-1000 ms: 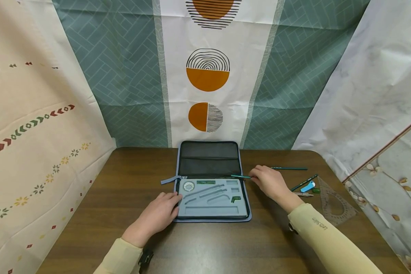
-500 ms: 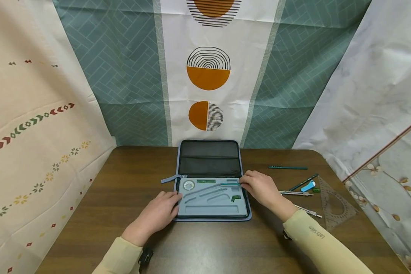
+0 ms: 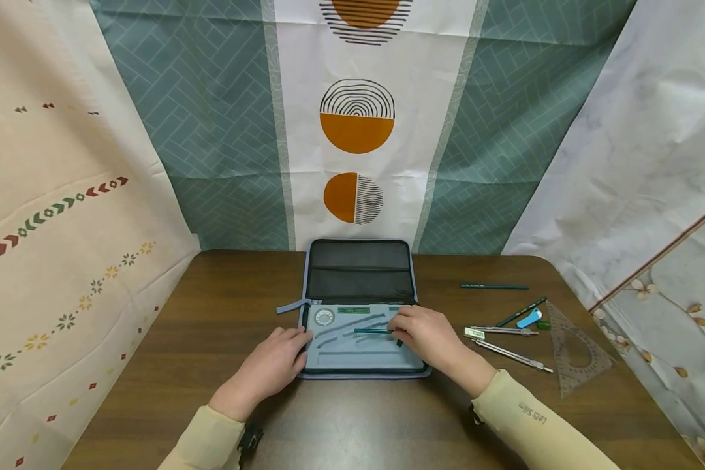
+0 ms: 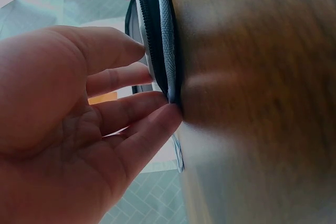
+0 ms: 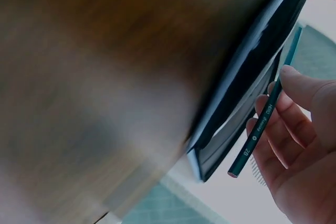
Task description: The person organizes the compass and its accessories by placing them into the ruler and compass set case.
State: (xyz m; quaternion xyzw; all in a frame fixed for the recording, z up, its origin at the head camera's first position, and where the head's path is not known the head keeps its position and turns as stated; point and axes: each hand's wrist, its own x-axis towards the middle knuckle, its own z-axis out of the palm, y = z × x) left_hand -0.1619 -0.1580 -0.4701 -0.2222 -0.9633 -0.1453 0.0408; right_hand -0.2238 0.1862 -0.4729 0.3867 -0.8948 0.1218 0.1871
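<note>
A blue zip case (image 3: 361, 375) lies unfolded on the table, its grey-blue moulded tray (image 3: 329, 362) facing up and its dark mesh lid (image 3: 361, 261) at the back. My right hand (image 3: 425, 331) pinches a dark green pencil (image 3: 371, 331) between thumb and fingers over the tray's right part; "2B" shows on the pencil (image 5: 255, 132) in the right wrist view. The fingertips of my left hand (image 3: 273, 361) rest against the case's left edge. The tray holds a round white disc (image 3: 324, 317) and a green slim piece (image 3: 353, 311). A small green item (image 3: 399, 343) is partly hidden by my right hand.
Right of the case lie a white-and-green eraser (image 3: 474, 333), a compass-like metal tool (image 3: 512, 354) and another metal tool (image 3: 508, 331). Beyond are two pencils, one dark (image 3: 523, 312) and one green (image 3: 495, 286), a blue-and-white item (image 3: 529, 318) and a clear set square (image 3: 578, 352).
My right hand has carried the green pencil leftward and toward me, from the case's right edge to over the tray. The left hand stays at the case's left edge.
</note>
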